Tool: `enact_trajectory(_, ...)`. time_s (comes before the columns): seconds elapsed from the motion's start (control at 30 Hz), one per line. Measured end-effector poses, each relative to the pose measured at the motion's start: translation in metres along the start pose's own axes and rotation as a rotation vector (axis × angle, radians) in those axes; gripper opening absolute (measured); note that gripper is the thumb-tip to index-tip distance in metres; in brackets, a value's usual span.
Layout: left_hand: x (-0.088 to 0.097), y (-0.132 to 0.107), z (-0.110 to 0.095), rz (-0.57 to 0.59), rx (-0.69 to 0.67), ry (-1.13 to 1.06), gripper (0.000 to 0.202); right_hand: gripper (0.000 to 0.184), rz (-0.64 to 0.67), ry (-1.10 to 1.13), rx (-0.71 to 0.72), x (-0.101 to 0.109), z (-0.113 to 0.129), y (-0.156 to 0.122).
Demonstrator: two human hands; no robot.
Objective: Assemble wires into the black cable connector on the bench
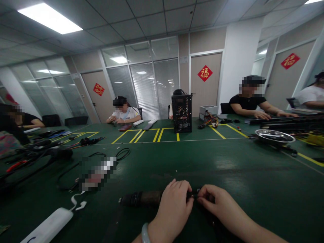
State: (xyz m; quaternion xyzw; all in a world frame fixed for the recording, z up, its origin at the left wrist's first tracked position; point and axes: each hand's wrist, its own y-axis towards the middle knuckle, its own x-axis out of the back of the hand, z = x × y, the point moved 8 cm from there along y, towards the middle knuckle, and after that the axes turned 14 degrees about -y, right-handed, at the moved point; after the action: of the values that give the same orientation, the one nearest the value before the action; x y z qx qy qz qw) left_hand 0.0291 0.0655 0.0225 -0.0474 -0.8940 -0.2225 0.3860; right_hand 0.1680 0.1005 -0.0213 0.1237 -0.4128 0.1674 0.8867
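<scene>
Down at the near edge of the green table [227, 162], both hands are on a black cylinder [141, 199] lying flat and pointing left. The left hand [174, 204] is wrapped around its right end, with a pale bracelet [144, 233] on the wrist. The right hand [215, 202] meets it fingertip to fingertip, pinched on the tip of that same end. It's too dark there to see any detail tbh.

Off to the left sits a white box [48, 225] with a white cord, and there are loose black cables [121, 153] further back. Mid-table there's an open PC case [181, 113], with a steel bowl [274, 136] off to the right. The only readable writing is on the red diamond signs [205, 73] on the doors, each saying 福. Other people sit around the far side.
</scene>
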Motion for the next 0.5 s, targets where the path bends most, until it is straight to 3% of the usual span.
enact_trajectory(0.3, -0.0029, -0.0035, -0.0085, 0.044, -0.059, -0.008, 0.014, 0.008, 0.001, -0.015, 0.001, 0.0015, 0.002, 0.0006)
enact_trajectory(0.5, -0.0012, -0.0021, -0.0075, 0.038, -0.023, 0.017, 0.013, 0.008, 0.012, -0.047, -0.01, 0.0011, 0.0018, 0.0005)
